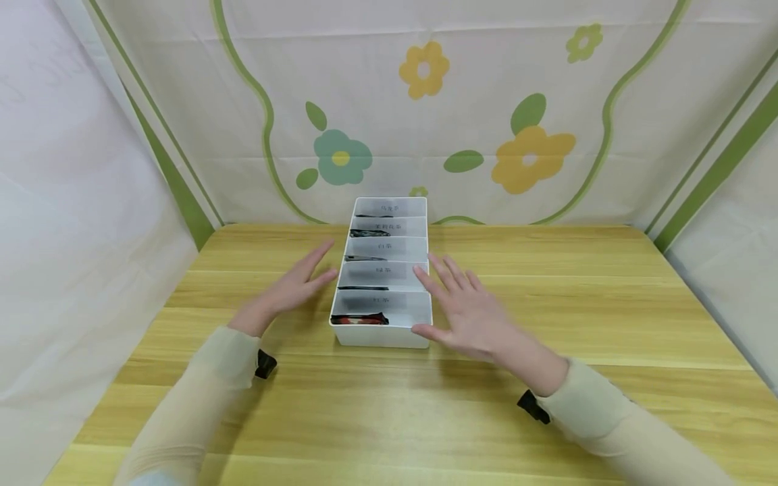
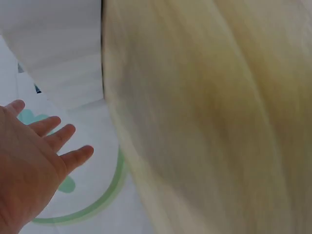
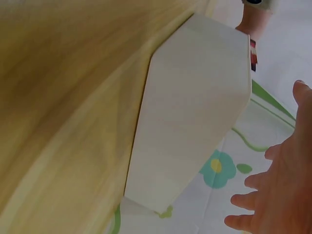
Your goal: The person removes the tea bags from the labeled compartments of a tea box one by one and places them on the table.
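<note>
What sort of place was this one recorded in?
Probably a small staged booth: a flower-print fabric backdrop stands behind the wood-grain tabletop, and a pale cloth side panel closes in the left.

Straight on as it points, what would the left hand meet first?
The left hand would likely meet the white box, on its left side; depth is unclear, so it might pass over.
</note>
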`<action>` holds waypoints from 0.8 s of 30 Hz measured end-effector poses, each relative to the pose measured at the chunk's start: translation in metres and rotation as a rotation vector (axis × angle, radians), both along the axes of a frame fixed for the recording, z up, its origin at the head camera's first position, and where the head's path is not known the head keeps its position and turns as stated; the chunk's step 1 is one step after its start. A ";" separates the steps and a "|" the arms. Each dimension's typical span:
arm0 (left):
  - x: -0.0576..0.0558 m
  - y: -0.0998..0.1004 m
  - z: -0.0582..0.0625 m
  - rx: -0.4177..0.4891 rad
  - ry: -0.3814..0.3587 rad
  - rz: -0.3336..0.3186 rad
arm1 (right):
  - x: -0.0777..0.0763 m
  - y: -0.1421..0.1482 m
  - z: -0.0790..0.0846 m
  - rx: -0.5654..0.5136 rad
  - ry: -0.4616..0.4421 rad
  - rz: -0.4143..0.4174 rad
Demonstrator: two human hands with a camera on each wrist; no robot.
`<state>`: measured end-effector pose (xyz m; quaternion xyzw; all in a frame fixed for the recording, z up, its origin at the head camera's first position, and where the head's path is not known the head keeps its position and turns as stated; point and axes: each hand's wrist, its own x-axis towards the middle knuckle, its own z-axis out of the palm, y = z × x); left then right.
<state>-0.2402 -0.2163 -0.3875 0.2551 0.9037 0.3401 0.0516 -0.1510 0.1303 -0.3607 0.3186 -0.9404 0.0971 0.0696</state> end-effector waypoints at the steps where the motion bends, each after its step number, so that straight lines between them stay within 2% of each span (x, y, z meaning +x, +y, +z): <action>1: 0.000 0.002 -0.001 0.022 -0.030 -0.003 | 0.001 -0.002 -0.002 -0.012 -0.015 0.016; 6: -0.003 0.009 -0.009 0.161 -0.159 -0.041 | 0.004 -0.013 -0.007 -0.091 -0.062 0.108; 10: -0.005 0.013 -0.013 0.229 -0.195 -0.087 | 0.005 -0.020 -0.010 -0.158 -0.074 0.173; 17: -0.005 0.014 -0.013 0.211 -0.229 -0.089 | 0.004 -0.029 -0.012 -0.240 -0.172 0.242; 24: -0.005 0.013 -0.012 0.204 -0.255 -0.081 | -0.007 -0.041 -0.015 -0.241 -0.213 0.300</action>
